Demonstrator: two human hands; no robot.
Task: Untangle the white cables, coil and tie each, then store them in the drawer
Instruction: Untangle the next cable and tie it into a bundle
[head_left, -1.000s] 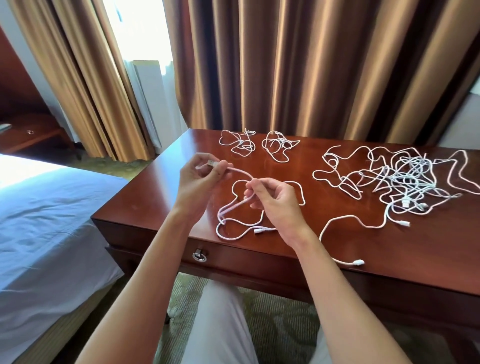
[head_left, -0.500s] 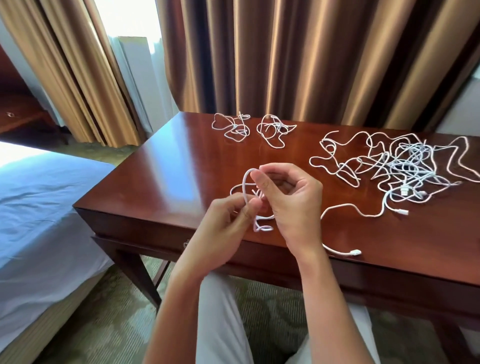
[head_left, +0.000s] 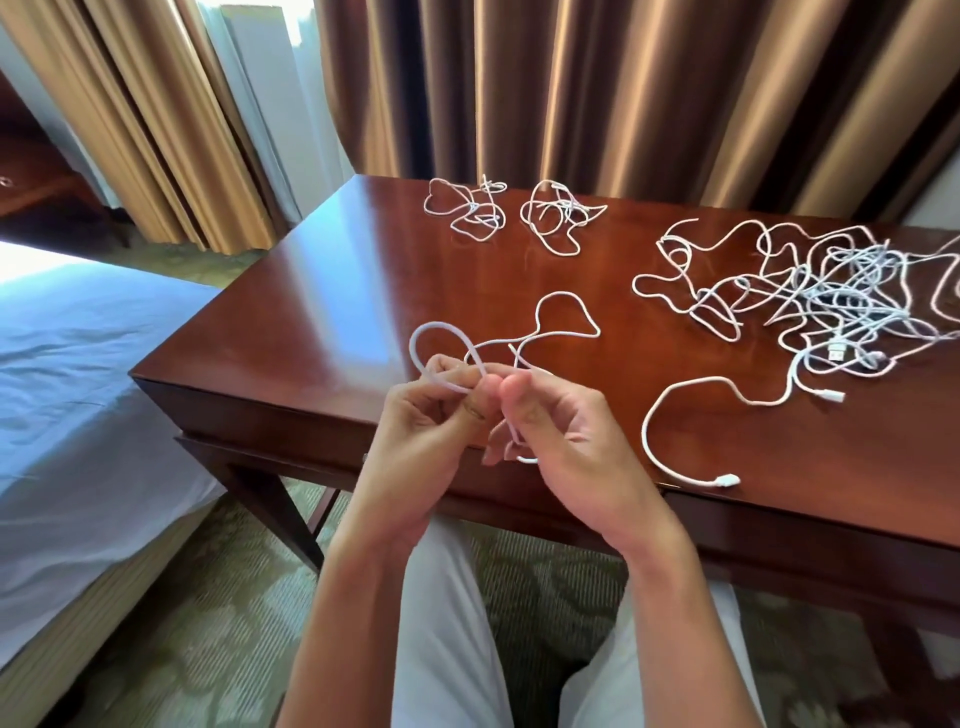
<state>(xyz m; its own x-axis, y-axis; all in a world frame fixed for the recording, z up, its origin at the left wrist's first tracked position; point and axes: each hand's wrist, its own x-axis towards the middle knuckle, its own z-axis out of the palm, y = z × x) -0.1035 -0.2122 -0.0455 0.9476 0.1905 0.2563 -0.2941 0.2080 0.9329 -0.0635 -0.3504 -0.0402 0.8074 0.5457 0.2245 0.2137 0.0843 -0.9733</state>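
Observation:
Above the front edge of the dark wooden desk (head_left: 322, 291), both hands work one white cable (head_left: 566, 299). My left hand (head_left: 426, 431) pinches a small loop of it between thumb and fingers. My right hand (head_left: 561, 431) pinches the same cable just beside it, with a short end hanging below the fingers. The rest of this cable trails in curves over the desk behind my hands. Two tied white bundles (head_left: 467, 210) (head_left: 558, 215) lie at the desk's back. A large tangle of white cables (head_left: 831, 291) covers the right side. The drawer front is hidden behind my hands.
One loose cable with a plug (head_left: 727, 479) curls near the front edge on the right. A bed with blue sheets (head_left: 78, 374) stands to the left. Brown curtains (head_left: 571, 78) hang behind the desk. My legs in white trousers (head_left: 447, 623) are under the desk's front.
My hands have come together near the desk's front edge, folding the cable into a small loop. One second ago they held it stretched apart. The view has dipped and shifted.

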